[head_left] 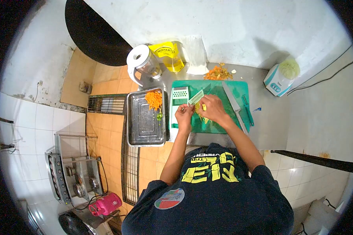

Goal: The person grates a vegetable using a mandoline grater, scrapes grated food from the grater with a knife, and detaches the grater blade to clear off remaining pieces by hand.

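Both hands work over the flat green plastic cutting board: the left hand pinches a small white slotted grater blade, the right hand seems clenched on a yellowish vegetable piece. Beside lies a shiny rectangular steel tray with shredded orange carrot; beyond, the grey countertop meets a rough white wall.

Yellow food half hidden under right hand; kind unclear — too small.

The tray is shiny metal. The green cutting board looks like smooth plastic. The knife blade is shiny metal. The counter is dull grey metal. The wall is rough and white.
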Motion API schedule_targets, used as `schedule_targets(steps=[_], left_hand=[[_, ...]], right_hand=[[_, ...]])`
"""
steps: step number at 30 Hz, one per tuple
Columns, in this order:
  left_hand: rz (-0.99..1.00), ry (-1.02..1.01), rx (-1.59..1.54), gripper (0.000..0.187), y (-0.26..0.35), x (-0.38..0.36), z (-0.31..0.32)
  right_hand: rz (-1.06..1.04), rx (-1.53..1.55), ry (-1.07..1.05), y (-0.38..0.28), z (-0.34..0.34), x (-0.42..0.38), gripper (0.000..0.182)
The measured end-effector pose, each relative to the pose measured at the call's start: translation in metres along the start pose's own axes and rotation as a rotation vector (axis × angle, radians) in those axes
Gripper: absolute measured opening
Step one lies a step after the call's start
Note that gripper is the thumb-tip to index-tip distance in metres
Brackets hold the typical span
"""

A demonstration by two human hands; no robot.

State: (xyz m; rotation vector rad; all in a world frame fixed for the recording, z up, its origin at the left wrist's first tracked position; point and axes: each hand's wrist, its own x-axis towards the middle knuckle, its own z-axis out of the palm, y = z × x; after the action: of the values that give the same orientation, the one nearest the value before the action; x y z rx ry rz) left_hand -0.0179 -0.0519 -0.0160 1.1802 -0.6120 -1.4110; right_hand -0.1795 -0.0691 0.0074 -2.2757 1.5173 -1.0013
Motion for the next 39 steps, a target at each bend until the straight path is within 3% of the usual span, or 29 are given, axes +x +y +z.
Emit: schedule_targets(steps=[19,30,39], left_hand=[[0.058,-0.070,0.083,0.014,-0.012,0.008,-0.003],[0.046,-0.006,0.144,0.016,-0.001,0.007,0.004],[0.012,0.027,0.012,0.021,0.010,0.009,0.013]], right_hand=[[0.012,0.101,0.021,0.005,0.009,0.002,0.014],[-0.147,0.042,0.069,0.005,0.005,0.007,0.013],[-0.229,0.072,0.115,0.006,-0.003,0.012,0.010]])
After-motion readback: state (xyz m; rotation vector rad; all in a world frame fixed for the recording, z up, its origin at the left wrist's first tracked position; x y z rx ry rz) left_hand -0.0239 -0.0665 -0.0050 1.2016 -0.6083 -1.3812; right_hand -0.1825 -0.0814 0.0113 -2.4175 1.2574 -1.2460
